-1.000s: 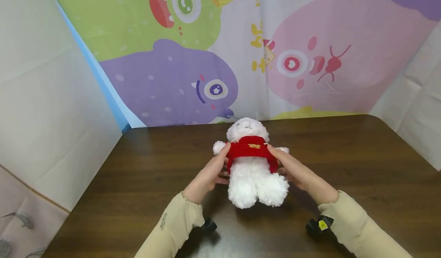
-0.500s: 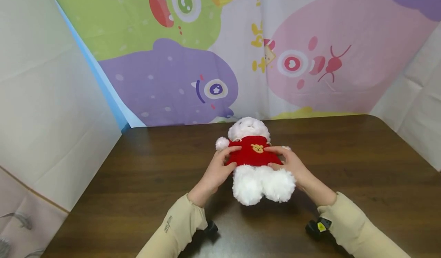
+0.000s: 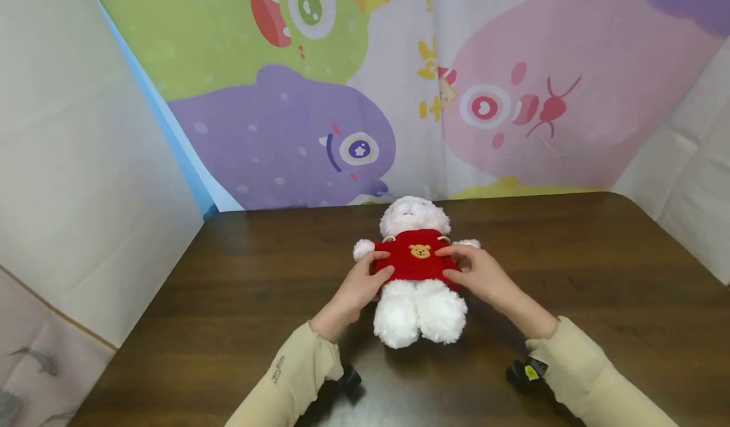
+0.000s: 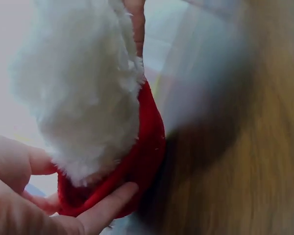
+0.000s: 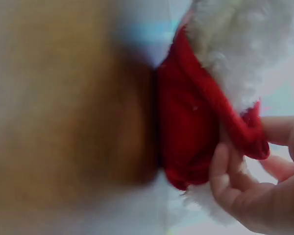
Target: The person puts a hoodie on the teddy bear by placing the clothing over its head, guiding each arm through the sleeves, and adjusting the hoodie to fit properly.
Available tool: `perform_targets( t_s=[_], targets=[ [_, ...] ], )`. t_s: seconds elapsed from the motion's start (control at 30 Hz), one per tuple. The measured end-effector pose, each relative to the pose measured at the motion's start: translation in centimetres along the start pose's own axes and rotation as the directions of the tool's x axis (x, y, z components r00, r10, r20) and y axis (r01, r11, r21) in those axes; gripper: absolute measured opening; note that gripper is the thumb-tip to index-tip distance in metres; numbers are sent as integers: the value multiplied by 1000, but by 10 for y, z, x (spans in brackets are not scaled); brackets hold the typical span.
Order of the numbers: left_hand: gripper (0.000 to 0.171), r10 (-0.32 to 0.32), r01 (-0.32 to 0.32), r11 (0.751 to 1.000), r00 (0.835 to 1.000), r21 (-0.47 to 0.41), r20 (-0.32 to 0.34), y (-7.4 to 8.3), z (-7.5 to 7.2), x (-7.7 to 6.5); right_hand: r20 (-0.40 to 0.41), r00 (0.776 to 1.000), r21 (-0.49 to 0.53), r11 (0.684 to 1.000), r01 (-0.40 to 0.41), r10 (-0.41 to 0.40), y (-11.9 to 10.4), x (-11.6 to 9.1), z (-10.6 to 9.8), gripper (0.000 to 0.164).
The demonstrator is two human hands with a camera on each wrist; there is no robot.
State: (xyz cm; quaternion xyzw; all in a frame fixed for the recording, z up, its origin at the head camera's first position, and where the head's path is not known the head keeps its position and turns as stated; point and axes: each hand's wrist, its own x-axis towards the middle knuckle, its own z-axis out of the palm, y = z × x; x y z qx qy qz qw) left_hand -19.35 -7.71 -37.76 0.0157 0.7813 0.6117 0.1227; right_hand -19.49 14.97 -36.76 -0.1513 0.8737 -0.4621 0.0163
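A white plush bear (image 3: 419,316) lies on its back on the brown table, head toward the far edge and feet toward me. It wears a red sweater (image 3: 413,268) with a small yellow bear's face on the chest, the hem reaching down to the tops of its legs. My left hand (image 3: 356,287) pinches the sweater at its left side; in the left wrist view the fingers (image 4: 110,208) lie along the red hem. On the other side my right hand (image 3: 481,275) pinches the sweater, with the hem (image 5: 242,139) between thumb and fingers in the right wrist view.
The dark wooden table (image 3: 256,268) extends around the bear. A cartoon-printed cloth (image 3: 274,135) hangs behind its far edge, and pale panels (image 3: 91,161) stand at the sides. Black wrist cameras (image 3: 525,373) sit below both cuffs.
The sweater's hem has come down over the bear's belly to its legs. My hands have moved from gripping the bear's sides to pinching the sweater's front. The bear shifted right, then back left.
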Motion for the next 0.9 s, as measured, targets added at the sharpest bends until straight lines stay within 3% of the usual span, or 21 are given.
perform_targets(
  t_s=[0.17,0.3,0.43,0.53,0.63,0.7,0.77,0.83,0.9],
  targets=[
    [49,-11,14,998,999,-59,51,-3,5,-4,80,997,-64,998,25,-19,-1,-3,-9,52],
    [50,37,-37,999,999,4,22,-1,8,-3,131,991,-121,992,34,-17,1,-1,-12,53],
    [49,80,-81,994,997,79,12,0,7,3,97,995,-224,974,38,-17,0,5,-12,53],
    [46,112,-123,983,990,136,84,-2,0,8,90,995,-309,949,56,-30,0,7,-14,53],
    [48,128,-172,958,972,228,196,-1,-11,7,100,995,-387,920,63,-26,0,3,-19,52],
    [53,154,-241,906,954,349,259,3,-20,4,106,994,-407,912,59,-17,-1,0,-24,50],
    [57,192,-317,808,938,496,288,11,-28,-1,79,997,-416,908,53,-22,-3,-3,-30,45],
    [53,267,-371,696,928,615,259,20,-37,-7,3,998,-409,911,54,-58,-4,-7,-37,35],
    [38,399,-393,615,903,684,160,30,-44,-11,-132,979,-418,904,86,-154,-4,-10,-46,24]
  ],
)
